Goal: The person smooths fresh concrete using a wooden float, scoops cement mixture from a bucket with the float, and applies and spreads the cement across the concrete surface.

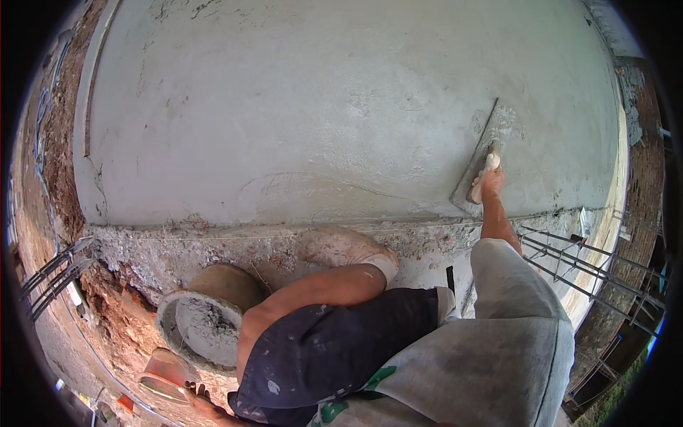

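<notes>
My right hand (491, 183) is closed around the handle of a long plastering trowel (475, 165). Its blade lies flat against the wet grey cement surface (299, 107), right of centre. At the lower left edge, my left hand (204, 403) shows with its fingers apart. Close by the fingers is a small reddish container (167, 370); whether they touch it I cannot tell. Just above that, a round bucket (224, 285) lies tilted, with wet grey mortar (206, 324) inside.
My foot (341, 245) rests on the rough ledge below the cement. A thin string (284, 235) runs along that ledge. Steel rebar juts out at the right (590, 260) and left (53, 277). A blue hose (41, 142) runs along broken reddish earth.
</notes>
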### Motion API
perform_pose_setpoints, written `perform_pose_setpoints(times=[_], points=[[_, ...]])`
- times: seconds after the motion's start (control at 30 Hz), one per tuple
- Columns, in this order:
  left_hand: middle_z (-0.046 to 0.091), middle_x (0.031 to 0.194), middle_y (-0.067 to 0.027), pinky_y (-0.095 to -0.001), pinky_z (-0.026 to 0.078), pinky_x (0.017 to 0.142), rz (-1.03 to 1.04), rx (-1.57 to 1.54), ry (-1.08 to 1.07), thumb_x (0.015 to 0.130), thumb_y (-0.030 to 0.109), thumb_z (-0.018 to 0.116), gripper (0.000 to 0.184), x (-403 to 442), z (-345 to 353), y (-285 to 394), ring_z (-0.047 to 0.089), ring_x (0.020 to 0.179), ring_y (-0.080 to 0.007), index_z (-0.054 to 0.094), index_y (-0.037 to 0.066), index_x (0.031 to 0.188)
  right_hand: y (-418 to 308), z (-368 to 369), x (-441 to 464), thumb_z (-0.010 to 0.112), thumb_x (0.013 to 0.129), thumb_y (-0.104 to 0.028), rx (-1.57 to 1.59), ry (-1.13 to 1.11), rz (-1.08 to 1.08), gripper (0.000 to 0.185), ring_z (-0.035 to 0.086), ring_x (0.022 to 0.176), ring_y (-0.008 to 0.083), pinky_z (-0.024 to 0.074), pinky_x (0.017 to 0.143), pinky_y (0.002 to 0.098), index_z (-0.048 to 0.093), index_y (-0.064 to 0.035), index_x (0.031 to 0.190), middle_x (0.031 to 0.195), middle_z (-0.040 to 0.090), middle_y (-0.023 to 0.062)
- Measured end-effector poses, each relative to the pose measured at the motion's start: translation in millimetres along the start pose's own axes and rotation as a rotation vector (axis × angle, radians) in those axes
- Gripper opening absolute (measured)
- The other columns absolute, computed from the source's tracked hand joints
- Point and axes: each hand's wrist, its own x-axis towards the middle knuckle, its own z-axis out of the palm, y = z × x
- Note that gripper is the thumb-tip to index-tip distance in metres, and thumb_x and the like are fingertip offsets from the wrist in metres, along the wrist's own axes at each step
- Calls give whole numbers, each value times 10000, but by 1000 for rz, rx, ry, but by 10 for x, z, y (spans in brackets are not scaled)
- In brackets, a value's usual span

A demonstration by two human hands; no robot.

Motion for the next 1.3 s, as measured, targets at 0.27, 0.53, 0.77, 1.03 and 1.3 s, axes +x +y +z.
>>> perform_pose_setpoints(times=[0.27,0.53,0.77,1.03,1.3], points=[[580,1093,-45,-308,399,749,16,-202,26,939,432,396,489,72,52,-154,557,869,-173,531,75,1245,-1186,315,-798,630,860,-353,-57,-295,-187,362,486,393,146,420,355,295,517,-22,950,592,485,47],[558,1198,-131,-380,424,851,-193,-406,53,964,423,353,509,-320,-18,-816,569,978,-241,441,87,1337,-2526,1279,-2741,669,826,-308,-364,-1156,-458,413,507,451,116,426,444,272,535,31,1020,638,536,42],[570,1114,-180,-390,448,805,-429,-357,34,939,459,415,583,-1611,-533,-898,580,871,-249,454,-17,1274,-3288,854,-4032,680,809,-273,-475,-1356,-548,399,516,468,107,437,470,271,535,18,1041,680,553,45],[594,1022,-118,-310,415,689,-321,-289,-241,929,425,455,516,-2534,-1634,-1074,570,787,-183,507,-13,1195,-3714,-437,-4786,689,781,-225,-915,-1361,-562,416,520,490,109,433,440,251,511,34,1053,704,545,50],[588,1029,-131,-294,413,695,-341,-325,-273,938,391,437,494,-2664,-2435,-1353,566,771,-179,499,-10,1219,-3139,-308,-5833,555,781,-163,-1671,-1045,-1104,393,600,1050,338,467,907,408,552,22,1128,1092,618,227]])
